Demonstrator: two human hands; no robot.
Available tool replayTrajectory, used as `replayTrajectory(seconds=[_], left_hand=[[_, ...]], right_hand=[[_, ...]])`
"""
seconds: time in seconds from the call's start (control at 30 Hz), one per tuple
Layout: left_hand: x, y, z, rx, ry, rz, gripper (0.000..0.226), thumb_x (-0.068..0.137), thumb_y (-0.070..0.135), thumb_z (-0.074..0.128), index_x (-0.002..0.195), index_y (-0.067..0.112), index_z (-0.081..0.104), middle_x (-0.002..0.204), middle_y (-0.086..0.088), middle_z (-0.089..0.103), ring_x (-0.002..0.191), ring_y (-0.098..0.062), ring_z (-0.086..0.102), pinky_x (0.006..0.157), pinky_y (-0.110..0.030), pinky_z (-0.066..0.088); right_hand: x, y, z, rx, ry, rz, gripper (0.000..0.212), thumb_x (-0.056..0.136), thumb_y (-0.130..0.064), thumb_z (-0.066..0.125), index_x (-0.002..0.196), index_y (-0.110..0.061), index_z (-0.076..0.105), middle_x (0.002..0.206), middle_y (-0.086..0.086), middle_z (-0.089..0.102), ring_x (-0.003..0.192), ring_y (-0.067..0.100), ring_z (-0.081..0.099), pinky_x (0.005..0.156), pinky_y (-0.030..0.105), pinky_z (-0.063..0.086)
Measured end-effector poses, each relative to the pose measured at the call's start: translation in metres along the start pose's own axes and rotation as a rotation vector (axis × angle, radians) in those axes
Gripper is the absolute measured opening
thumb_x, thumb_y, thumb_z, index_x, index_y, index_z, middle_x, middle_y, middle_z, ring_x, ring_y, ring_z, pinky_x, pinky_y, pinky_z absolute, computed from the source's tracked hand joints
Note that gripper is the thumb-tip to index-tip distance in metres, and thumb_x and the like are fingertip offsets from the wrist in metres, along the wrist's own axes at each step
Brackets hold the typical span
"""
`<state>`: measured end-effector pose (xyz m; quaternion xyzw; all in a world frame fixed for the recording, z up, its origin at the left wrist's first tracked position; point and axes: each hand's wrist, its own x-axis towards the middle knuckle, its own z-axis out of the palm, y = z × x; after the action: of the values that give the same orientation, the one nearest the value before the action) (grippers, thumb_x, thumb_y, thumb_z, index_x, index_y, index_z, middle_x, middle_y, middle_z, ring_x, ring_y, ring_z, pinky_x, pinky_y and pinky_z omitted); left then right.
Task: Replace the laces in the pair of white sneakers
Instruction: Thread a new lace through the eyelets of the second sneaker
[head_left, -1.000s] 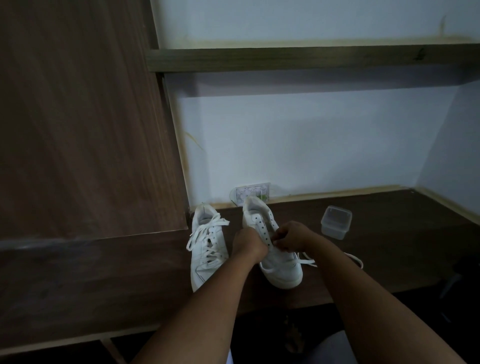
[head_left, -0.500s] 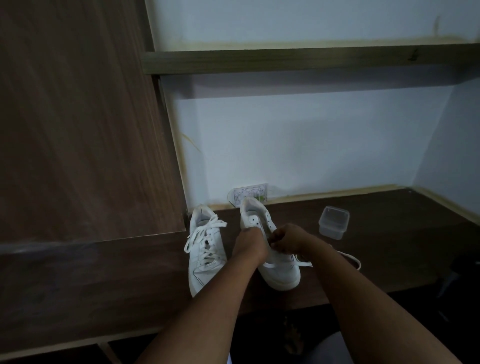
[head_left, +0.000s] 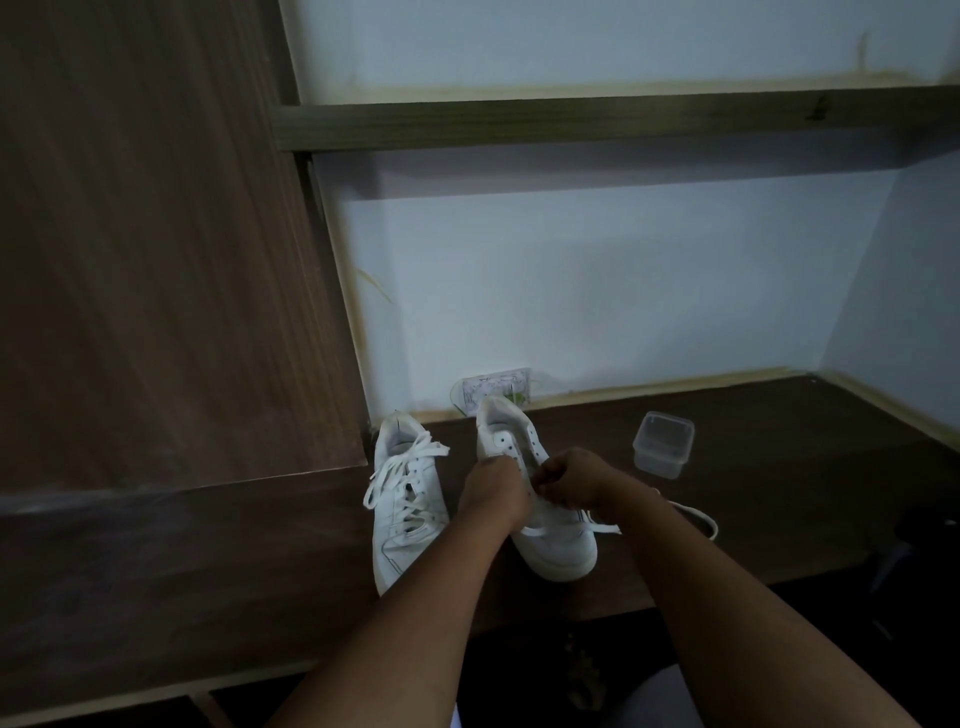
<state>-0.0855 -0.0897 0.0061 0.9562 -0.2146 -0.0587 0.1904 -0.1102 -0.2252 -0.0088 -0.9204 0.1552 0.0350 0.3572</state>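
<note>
Not much has moved in the last second: both hands have stayed bunched over the right shoe (head_left: 540, 514), maybe edging a touch closer together at the eyelets. So I'd guess this is still the same threading step, not a new one.

The right hand (head_left: 569, 480) has its fingers curled in as if pinching the lace (head_left: 602, 527) at an eyelet. The left hand (head_left: 493, 491) sits on the shoe's other flank, seemingly steadying it, but I can't tell whether its fingers are wrapped around anything, since they're hidden behind the knuckles.

The lace is flat and ribbon-like. One bar crosses just below the grip near the toe, and the slack trails off right of it onto the desk (head_left: 779, 467). The eyelets above the grip look empty.

The left shoe (head_left: 405, 499) sits just left of the grip, fully laced with loose floppy ends. Both shoes look like smooth white leather with rubbery soles.

A little clear plastic tub (head_left: 664, 444) sits further right. The desk is dark wood grain with a matte finish.
</note>
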Motion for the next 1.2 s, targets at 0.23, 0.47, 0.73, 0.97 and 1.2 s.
replayTrajectory(seconds=[0.23,0.47,0.73,0.97,1.2], left_hand=[[-0.001,0.002,0.001,0.078,0.020,0.074,0.026,0.093,0.007,0.056,0.118,0.002,0.058,0.125,-0.016,0.057,0.114,-0.029,0.058,0.087,-0.034,0.051],[0.004,-0.008,-0.001,0.032,-0.016,0.150,0.021,0.096,0.015,0.053,0.112,0.011,0.067,0.118,-0.011,0.060,0.109,-0.026,0.059,0.085,-0.033,0.049],[0.015,-0.026,0.005,-0.205,-0.005,0.110,0.007,0.082,0.026,0.076,0.076,0.025,0.074,0.080,0.010,0.065,0.089,-0.012,0.066,0.070,-0.021,0.047],[0.024,-0.011,0.006,-0.348,0.126,-0.167,0.046,0.082,0.059,0.061,0.091,0.014,0.065,0.089,-0.001,0.068,0.087,-0.019,0.063,0.076,-0.030,0.050],[0.035,-0.023,0.006,-0.319,-0.044,-0.017,0.021,0.088,0.024,0.062,0.073,0.010,0.063,0.083,-0.010,0.072,0.079,-0.022,0.070,0.067,-0.030,0.054]], right_hand=[[0.000,-0.002,0.001,-0.038,-0.009,-0.039,0.017,0.087,-0.011,0.063,0.101,-0.014,0.072,0.084,-0.001,0.060,0.085,0.016,0.058,0.087,0.032,0.051],[0.000,0.000,0.000,-0.062,0.020,-0.065,0.023,0.084,-0.007,0.065,0.105,-0.012,0.072,0.097,0.006,0.068,0.090,0.018,0.063,0.087,0.029,0.051],[-0.001,0.003,-0.005,-0.106,-0.047,-0.105,0.026,0.088,-0.016,0.064,0.113,-0.014,0.067,0.115,0.005,0.065,0.109,0.018,0.059,0.094,0.028,0.046],[-0.005,-0.009,0.001,-0.269,-0.131,-0.111,0.031,0.098,-0.020,0.043,0.121,-0.007,0.058,0.116,0.014,0.060,0.098,0.023,0.056,0.091,0.036,0.046],[0.005,0.006,-0.018,-0.293,0.084,0.014,0.025,0.090,-0.013,0.061,0.112,-0.003,0.059,0.116,0.015,0.059,0.108,0.030,0.059,0.092,0.038,0.050]])
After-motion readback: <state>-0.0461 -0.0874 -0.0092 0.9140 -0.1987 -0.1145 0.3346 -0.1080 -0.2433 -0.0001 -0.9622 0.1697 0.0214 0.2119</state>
